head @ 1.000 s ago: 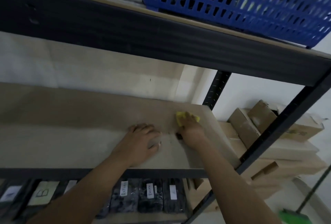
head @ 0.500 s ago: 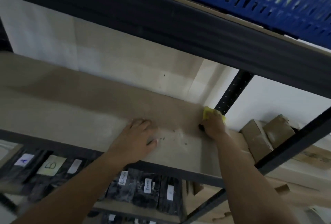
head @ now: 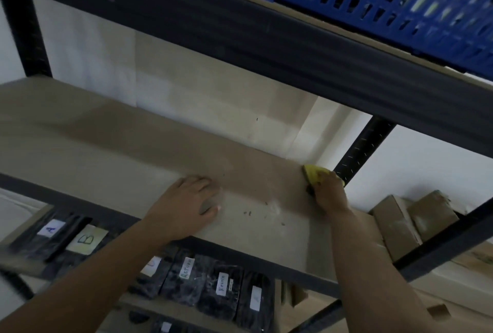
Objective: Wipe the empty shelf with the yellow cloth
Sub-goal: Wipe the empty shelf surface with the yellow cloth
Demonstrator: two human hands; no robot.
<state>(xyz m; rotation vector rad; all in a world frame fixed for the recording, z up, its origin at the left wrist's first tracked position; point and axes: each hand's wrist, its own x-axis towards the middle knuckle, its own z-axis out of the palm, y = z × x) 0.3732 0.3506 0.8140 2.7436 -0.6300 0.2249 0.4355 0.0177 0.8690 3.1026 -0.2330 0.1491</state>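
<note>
Shelf board, pale and bare, is the landmark for everything else: it runs from the left upright to the perforated black post at its far right corner, with a blue basket on the level above it and labelled black bundles on the level below. Beyond its right end lie brown cardboard boxes. The left hand lies flat and spread on the shelf near its front edge, grasping nothing, apparently bracing the person. The right hand is clenched over the yellow cloth, pressing it onto the shelf at the back right corner, just beside the post; only a wedge of the cloth shows past the fingers. Small dark specks sit on the shelf between the two hands. The corner pass seems to be the step in hand, and most of the board to the left looks unwiped. To do it well, the person would likely keep the cloth flat under the palm, draw it from the back edge toward the front in overlapping strokes, gather the specks rather than scatter them, and shift the bracing hand off each patch before wiping it.
</note>
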